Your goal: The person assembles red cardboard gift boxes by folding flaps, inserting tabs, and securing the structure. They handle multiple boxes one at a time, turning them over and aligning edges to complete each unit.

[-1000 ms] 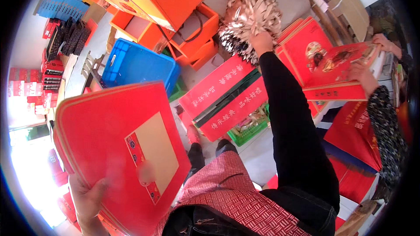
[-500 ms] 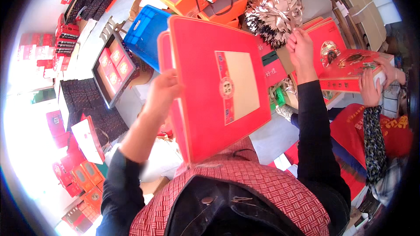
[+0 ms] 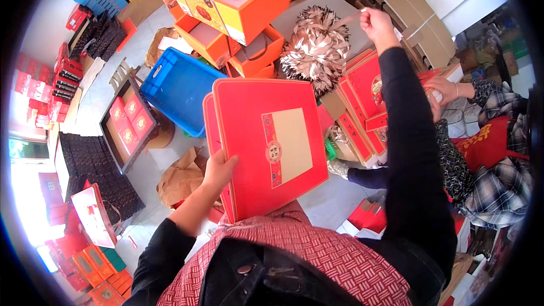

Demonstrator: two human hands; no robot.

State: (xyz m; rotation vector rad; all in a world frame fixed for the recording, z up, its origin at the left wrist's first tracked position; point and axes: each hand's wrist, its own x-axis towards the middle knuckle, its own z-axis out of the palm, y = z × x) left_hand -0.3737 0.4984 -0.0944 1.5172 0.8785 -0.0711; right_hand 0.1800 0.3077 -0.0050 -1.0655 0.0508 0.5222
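Note:
My left hand (image 3: 218, 174) is closed on the left edge of a flat red gift box (image 3: 243, 119), thumb on its front. The box stands tilted against my lap, with a cream panel and a patterned strip on its face. It looks like two red layers, one slightly behind the other. Up and to the right, my right hand (image 3: 377, 25) pinches the end of a thin ribbon (image 3: 348, 20). That strand runs leftward to a big bundle of shiny pinkish-gold ribbons (image 3: 317, 48) on a pale surface beyond the box.
Orange gift bags (image 3: 243, 0) are stacked beyond the box, beside a blue plastic crate (image 3: 178, 93). A tray of red boxes (image 3: 127, 122) stands left. At right, a co-worker's hand (image 3: 445, 90) touches red boxes (image 3: 362, 85). A brown paper bag (image 3: 181, 184) lies near my left arm.
My right hand has drawn up and away from the ribbon bundle with a strand. My left hand and the red box sit lower in view. The view has shifted, showing more of the orange bags.

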